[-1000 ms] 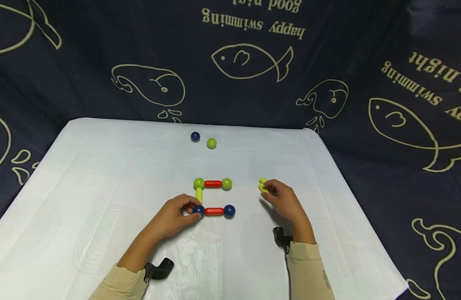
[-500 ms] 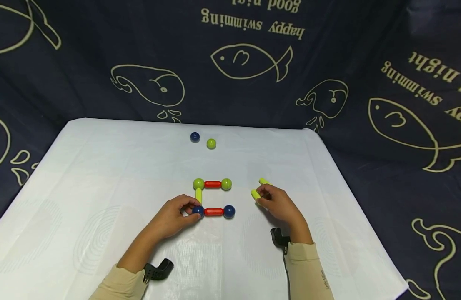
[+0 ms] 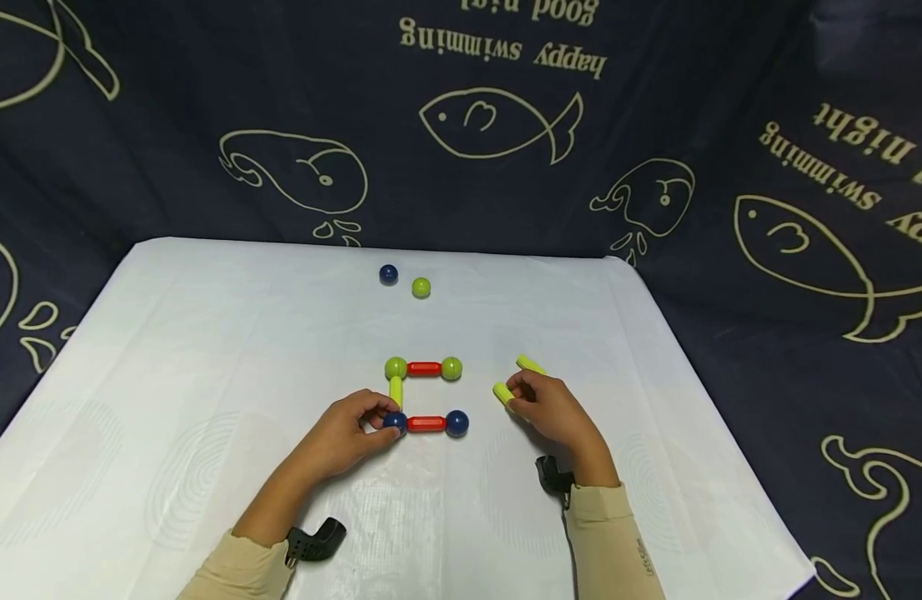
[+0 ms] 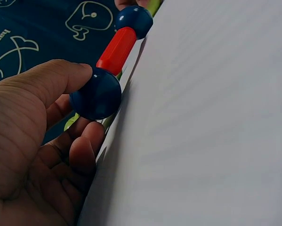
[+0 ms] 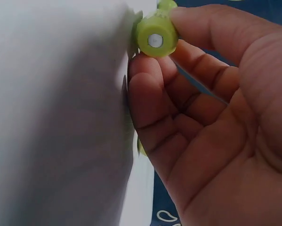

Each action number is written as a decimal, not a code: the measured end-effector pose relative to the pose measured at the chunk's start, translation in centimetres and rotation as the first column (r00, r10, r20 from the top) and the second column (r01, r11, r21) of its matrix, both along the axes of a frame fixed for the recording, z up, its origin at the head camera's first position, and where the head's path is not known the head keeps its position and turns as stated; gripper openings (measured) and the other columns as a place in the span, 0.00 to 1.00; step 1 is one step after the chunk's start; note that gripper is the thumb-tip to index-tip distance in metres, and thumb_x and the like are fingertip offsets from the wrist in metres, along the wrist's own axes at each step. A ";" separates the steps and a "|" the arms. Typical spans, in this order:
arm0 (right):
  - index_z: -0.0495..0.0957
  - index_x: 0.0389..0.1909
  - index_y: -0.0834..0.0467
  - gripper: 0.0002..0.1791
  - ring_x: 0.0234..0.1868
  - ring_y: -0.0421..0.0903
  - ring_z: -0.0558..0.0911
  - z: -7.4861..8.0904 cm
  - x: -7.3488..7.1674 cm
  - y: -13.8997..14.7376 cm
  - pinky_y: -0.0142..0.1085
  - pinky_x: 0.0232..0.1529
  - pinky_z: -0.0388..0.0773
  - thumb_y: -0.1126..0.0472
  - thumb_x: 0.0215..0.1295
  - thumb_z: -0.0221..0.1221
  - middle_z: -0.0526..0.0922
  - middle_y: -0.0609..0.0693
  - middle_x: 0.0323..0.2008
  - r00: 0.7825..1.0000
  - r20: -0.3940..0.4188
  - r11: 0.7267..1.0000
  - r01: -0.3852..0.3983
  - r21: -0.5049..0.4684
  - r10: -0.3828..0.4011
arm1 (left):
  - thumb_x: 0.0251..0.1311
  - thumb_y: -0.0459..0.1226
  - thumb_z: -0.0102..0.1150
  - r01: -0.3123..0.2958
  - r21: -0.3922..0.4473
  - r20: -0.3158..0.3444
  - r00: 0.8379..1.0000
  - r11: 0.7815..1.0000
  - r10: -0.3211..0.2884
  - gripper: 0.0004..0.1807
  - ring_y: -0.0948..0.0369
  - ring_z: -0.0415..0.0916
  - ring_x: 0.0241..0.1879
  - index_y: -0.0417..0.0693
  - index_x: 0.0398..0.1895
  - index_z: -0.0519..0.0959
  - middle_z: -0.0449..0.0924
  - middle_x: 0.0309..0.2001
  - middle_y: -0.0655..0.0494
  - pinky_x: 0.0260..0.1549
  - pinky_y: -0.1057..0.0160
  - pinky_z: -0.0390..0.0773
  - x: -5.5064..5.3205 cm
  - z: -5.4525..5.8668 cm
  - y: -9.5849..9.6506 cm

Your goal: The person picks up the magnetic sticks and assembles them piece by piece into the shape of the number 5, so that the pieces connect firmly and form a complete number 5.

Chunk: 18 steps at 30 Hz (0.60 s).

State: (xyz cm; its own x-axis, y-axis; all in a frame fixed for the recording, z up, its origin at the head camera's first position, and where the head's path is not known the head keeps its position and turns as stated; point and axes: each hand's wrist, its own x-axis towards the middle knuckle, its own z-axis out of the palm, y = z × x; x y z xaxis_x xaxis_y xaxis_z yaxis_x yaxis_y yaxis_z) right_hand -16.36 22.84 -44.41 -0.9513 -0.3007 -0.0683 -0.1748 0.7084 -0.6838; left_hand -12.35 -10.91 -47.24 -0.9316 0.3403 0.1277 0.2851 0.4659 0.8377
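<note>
My left hand (image 3: pixel 350 435) grips a blue ball (image 4: pixel 97 96), thumb on one side and fingertips on the other. From that ball a red magnetic rod (image 3: pixel 427 423) runs right to a second blue ball (image 3: pixel 457 423). A yellow-green rod (image 3: pixel 396 391) links it to a green ball (image 3: pixel 396 367). Another red rod (image 3: pixel 424 368) joins that one to a green ball (image 3: pixel 452 367) on the right. Between thumb and fingers, my right hand (image 3: pixel 554 410) pinches a loose yellow-green magnetic rod (image 3: pixel 502 394); its silver end faces the right wrist camera.
Just behind the right hand lies another yellow-green rod (image 3: pixel 530 363), partly hidden. Toward the far edge of the white table (image 3: pixel 243 325) sit a loose blue ball (image 3: pixel 388 274) and a green ball (image 3: pixel 421 287). A dark printed cloth (image 3: pixel 506 200) hangs behind.
My right hand has drawn one yellow-green rod left and toward me, apart from the other rod, which stays put. The left hand keeps its hold on the blue ball.
</note>
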 end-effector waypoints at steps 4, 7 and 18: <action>0.78 0.46 0.58 0.08 0.35 0.44 0.73 0.1 0.0 0.0 0.36 0.36 0.72 0.67 0.66 0.61 0.76 0.47 0.34 1.000 0.024 1.000 -0.001 -0.024 0.002 | 0.55 0.34 0.72 0.002 0.006 -0.022 1.000 1.000 -0.002 0.13 0.62 0.75 0.35 0.47 0.44 0.82 0.78 0.35 0.61 0.33 0.65 0.75 0.0 -0.1 0.0; 0.79 0.48 0.59 0.11 0.38 0.44 0.75 0.0 -0.1 -0.1 0.36 0.38 0.74 0.68 0.66 0.61 0.77 0.48 0.36 0.999 0.042 0.999 0.001 -0.049 0.002 | 0.55 0.34 0.72 -0.003 0.008 -0.013 1.000 1.000 0.003 0.13 0.62 0.75 0.35 0.47 0.44 0.82 0.78 0.35 0.61 0.34 0.65 0.75 0.0 -0.1 0.0; 0.79 0.49 0.58 0.12 0.40 0.44 0.78 0.1 0.0 -0.7 0.36 0.39 0.77 0.68 0.65 0.61 0.79 0.48 0.39 0.999 0.045 0.994 -0.026 -0.103 0.031 | 0.56 0.35 0.71 0.001 0.002 0.010 1.000 1.000 -0.001 0.13 0.62 0.75 0.36 0.47 0.45 0.82 0.77 0.35 0.61 0.34 0.65 0.76 0.1 0.1 0.2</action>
State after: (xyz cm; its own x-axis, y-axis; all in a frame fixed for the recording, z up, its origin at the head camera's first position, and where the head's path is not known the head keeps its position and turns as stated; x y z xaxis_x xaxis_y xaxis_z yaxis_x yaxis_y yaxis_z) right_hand -16.35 22.18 -44.30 -0.9388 -0.3352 -0.0793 -0.1606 0.6296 -0.7602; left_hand -12.28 -10.74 -47.15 -0.9327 0.3406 0.1190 0.2768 0.4642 0.8414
